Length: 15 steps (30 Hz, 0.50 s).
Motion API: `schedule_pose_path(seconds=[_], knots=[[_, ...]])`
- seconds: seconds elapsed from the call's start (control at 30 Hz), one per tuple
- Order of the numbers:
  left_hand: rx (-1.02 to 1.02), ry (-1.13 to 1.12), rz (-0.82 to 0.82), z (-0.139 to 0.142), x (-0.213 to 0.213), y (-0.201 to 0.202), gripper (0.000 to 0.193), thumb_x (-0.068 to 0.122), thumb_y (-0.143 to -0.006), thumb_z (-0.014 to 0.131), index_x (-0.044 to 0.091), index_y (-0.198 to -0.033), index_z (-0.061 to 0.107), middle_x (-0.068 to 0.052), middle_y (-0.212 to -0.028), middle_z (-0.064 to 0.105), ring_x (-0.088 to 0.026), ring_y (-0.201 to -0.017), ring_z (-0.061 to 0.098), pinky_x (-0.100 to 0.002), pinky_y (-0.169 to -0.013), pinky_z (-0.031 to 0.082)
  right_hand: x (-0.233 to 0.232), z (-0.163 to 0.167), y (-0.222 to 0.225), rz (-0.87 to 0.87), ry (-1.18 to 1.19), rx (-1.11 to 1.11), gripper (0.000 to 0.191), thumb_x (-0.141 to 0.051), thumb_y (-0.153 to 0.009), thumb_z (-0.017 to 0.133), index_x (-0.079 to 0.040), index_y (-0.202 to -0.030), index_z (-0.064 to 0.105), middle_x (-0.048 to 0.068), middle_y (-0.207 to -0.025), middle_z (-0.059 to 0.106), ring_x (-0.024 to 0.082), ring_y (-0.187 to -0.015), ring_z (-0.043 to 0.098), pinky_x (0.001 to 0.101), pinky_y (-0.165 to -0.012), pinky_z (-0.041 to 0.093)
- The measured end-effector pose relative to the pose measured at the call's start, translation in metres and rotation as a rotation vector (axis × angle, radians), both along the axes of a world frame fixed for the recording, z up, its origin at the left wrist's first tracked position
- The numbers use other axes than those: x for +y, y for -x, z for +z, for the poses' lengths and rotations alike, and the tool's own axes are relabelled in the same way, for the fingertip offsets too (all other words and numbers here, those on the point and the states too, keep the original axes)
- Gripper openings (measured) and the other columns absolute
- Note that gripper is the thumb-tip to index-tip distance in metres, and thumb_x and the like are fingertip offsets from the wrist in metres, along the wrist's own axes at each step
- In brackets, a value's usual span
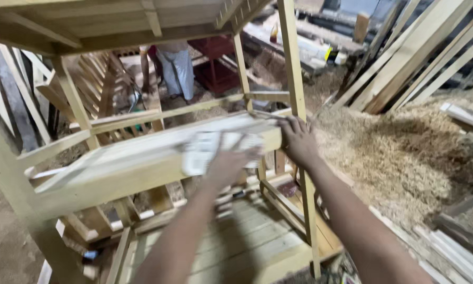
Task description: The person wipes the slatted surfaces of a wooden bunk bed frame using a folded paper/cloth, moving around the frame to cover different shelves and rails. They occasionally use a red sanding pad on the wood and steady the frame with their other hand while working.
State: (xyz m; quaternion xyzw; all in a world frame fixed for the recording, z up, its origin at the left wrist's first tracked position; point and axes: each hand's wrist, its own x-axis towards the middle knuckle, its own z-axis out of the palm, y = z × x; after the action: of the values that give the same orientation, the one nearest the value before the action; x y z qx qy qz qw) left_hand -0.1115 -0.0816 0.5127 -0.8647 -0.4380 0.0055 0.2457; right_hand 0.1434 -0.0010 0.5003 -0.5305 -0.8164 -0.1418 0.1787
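A pale wooden frame with upright posts (294, 68) and rails stands in front of me. A long wooden board (115, 168) lies across its middle rail, blurred by motion. My left hand (227, 163) presses a whitish sheet, likely sandpaper (202, 152), flat on the board's near face. My right hand (298, 139) grips the board's right end next to the upright post. Both forearms reach in from the bottom of the view.
A large heap of wood shavings (404, 152) lies to the right. Long planks (404, 58) lean at the back right. Another person's legs in light trousers (177, 68) stand behind the frame. A slatted wooden panel (236, 242) lies below.
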Motion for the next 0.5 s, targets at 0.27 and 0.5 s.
schedule_pose_path(seconds=[0.27, 0.5], knots=[[0.075, 0.157, 0.243, 0.012, -0.117, 0.200, 0.069, 0.047, -0.089, 0.055, 0.048, -0.154, 0.032, 0.012, -0.167, 0.022, -0.026, -0.157, 0.020, -0.064, -0.123, 0.022, 0.013, -0.041, -0.038, 0.158, 0.089, 0.762, 0.119, 0.008, -0.066, 0.080, -0.003, -0.157, 0.003, 0.030, -0.163, 0.013, 0.045, -0.153, 0.013, 0.0517, -0.122, 0.019], [0.235, 0.239, 0.264, 0.040, -0.058, 0.082, 0.091, 0.012, -0.087, 0.066, 0.059, -0.156, 0.029, 0.018, -0.172, 0.005, -0.041, -0.159, 0.003, -0.085, -0.108, -0.002, 0.025, -0.046, -0.048, 0.261, 0.387, 0.906, 0.114, 0.006, -0.069, 0.068, -0.007, -0.162, 0.005, 0.025, -0.157, 0.035, 0.039, -0.141, 0.044, 0.0378, -0.108, 0.046]])
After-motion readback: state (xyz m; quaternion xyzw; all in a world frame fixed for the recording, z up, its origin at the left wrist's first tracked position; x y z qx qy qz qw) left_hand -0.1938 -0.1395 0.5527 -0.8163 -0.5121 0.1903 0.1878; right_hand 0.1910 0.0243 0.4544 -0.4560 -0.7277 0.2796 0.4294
